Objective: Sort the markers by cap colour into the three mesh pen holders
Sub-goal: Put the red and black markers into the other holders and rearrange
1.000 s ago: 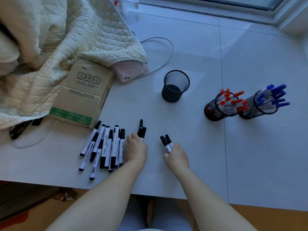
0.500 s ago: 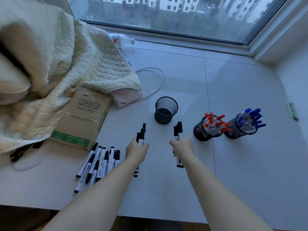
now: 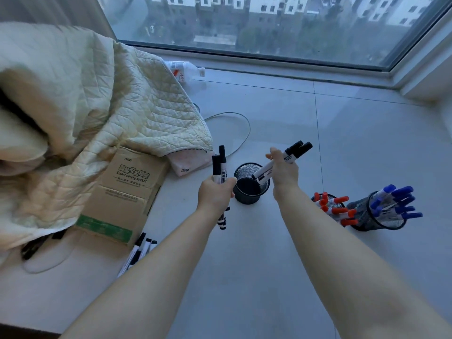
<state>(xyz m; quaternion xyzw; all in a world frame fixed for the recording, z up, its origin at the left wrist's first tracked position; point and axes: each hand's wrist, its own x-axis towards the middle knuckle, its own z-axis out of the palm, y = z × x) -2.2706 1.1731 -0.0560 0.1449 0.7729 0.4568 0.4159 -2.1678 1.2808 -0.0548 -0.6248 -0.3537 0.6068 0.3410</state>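
My left hand (image 3: 215, 194) grips a few black-capped markers (image 3: 219, 165) upright, just left of a black mesh holder (image 3: 247, 195) that looks empty inside. My right hand (image 3: 285, 171) holds two more black-capped markers (image 3: 294, 151) tilted, their lower ends over the holder's mouth. To the right stand a holder of red-capped markers (image 3: 335, 209) and a holder of blue-capped markers (image 3: 391, 206). A few black-capped markers (image 3: 139, 250) lie on the white surface beside my left forearm, partly hidden by it.
A cardboard box (image 3: 124, 192) sits left of the holder, under a quilted cream blanket (image 3: 85, 106). A thin grey cable (image 3: 234, 133) loops behind the holder. A plastic bottle (image 3: 186, 74) lies by the window. Dark objects (image 3: 36, 243) lie under the blanket's edge.
Both hands rose from the surface with black-capped markers and moved forward to the holder. My right hand tipped its markers over the holder's mouth. The camera tilted up towards the window.
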